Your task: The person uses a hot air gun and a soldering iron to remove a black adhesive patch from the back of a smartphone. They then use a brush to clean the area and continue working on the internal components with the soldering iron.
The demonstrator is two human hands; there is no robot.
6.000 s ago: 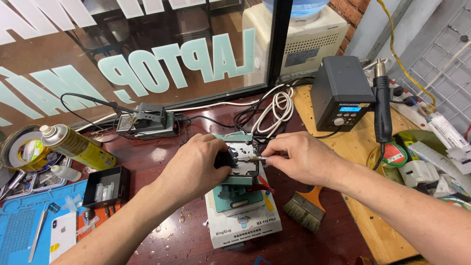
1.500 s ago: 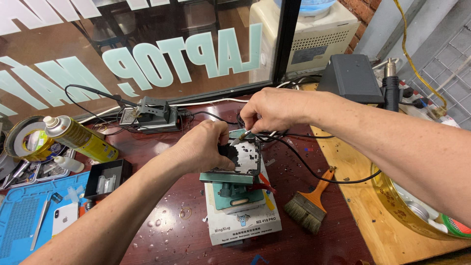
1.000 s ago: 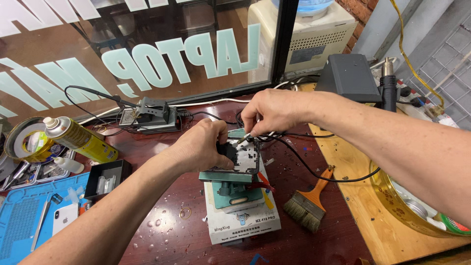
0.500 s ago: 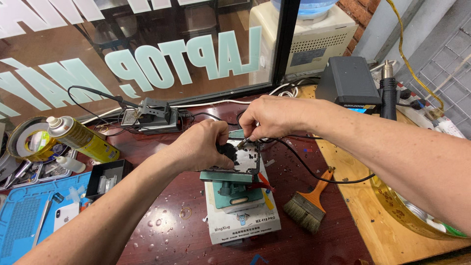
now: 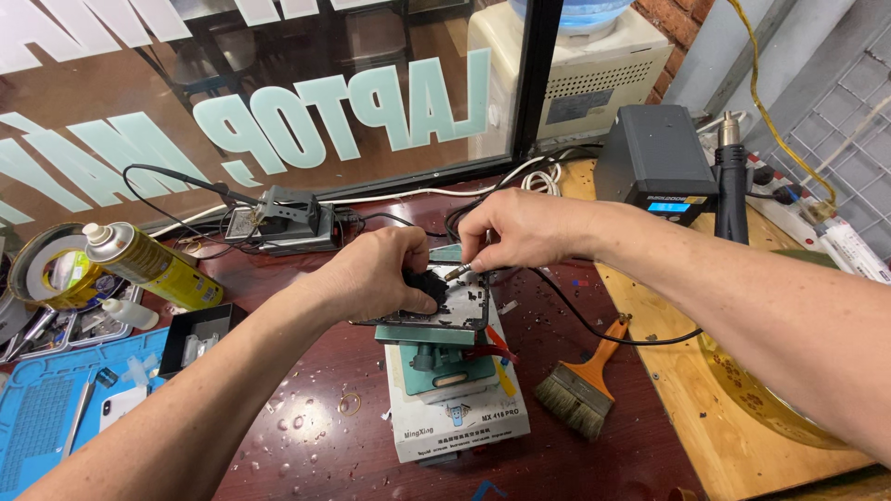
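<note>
A grey circuit board [image 5: 459, 311] is lying clamped on a teal holder [image 5: 436, 345] at the middle of the dark red counter [image 5: 306, 436], the left hand [image 5: 376, 274] pressing a black pad [image 5: 425, 286] on it while the right hand [image 5: 520, 230] is pinching a corded iron [image 5: 461, 271], with a brush [image 5: 580, 390] lying near right.

glossy wooden table [image 5: 306, 436], wooden-handled bristle brush [image 5: 583, 390]

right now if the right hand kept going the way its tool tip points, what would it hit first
Probably the black pad under the left hand; the right hand aims its tool tip left and down at it, though depth is unclear.
</note>
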